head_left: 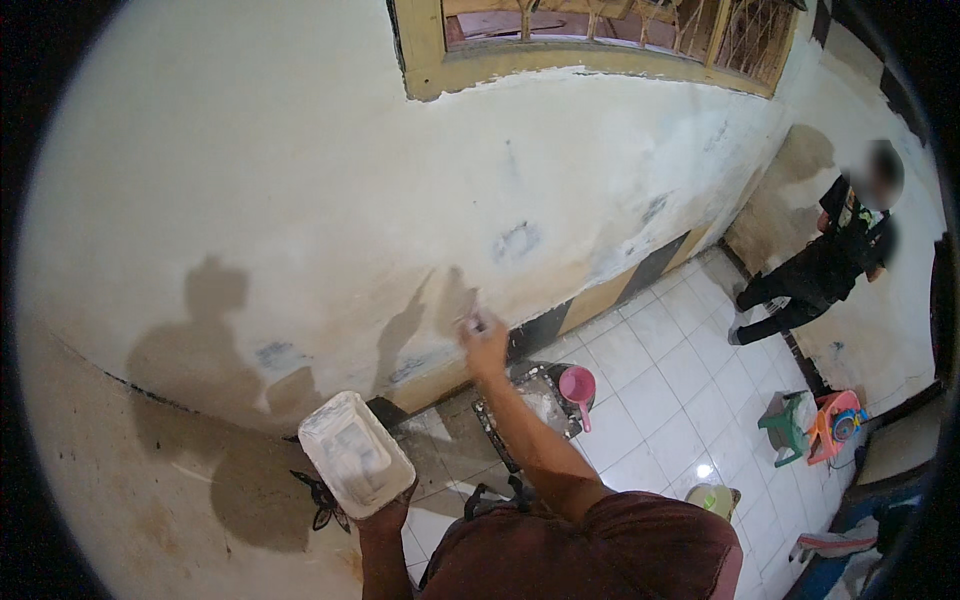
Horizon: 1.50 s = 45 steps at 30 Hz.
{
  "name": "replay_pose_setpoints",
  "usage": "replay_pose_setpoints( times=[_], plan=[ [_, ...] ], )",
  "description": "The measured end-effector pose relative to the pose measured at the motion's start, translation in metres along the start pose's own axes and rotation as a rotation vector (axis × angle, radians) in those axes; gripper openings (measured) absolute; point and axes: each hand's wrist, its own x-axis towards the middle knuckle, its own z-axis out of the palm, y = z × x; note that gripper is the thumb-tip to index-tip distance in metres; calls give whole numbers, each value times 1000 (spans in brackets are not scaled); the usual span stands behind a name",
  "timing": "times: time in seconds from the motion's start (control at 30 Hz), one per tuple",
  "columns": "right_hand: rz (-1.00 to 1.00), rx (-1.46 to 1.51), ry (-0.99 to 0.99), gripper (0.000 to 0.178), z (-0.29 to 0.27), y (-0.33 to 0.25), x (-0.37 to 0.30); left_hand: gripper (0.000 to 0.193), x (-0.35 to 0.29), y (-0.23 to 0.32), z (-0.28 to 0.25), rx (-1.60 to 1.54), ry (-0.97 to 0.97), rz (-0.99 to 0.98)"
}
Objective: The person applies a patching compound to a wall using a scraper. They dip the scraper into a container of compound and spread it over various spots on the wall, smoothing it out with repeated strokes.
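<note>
White tray [352,455] partly hides the left hand [392,510] gripping it; the right hand [484,338] is blurred, its grip impossible to tell.

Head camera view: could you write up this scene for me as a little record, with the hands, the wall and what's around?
Left hand: holds a white tray with pale, smeared material inside
Right hand: raised near the wall; whether it touches, and what it holds, is too blurred to tell
Wall: pale, with grey patches and shadows
Above: window with a yellowish frame
Low down: pink dipper, right of the right forearm
Floor: white tiles
Far right: another person standing in dark clothes
</note>
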Motion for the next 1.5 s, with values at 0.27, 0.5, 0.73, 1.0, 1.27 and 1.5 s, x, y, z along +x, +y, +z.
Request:
replay_pose_setpoints(
  times=[0.27,0.5,0.73,1.0,1.27,1.5],
  plan=[
    [-209,320,392,13,-104,-52,122,59,-4,4,-10,1821,-182,571],
    [142,870,315,24,-136,52,83,60,-3,5,-10,1290,-145,226],
    [433,678,173,14,-112,88,85,62,-2,5,-12,1692,-162,410],
    [-334,-720,280,20,-66,-28,113,71,-1,14,-26,1095,-116,129],
    [-356,-814,318,17,-31,-52,127,68,-6,10,-24,143,-359,-164],
    [-400,-577,-208,22,28,-42,-56,71,-5,14,-25,1337,-127,284]
  ],
)
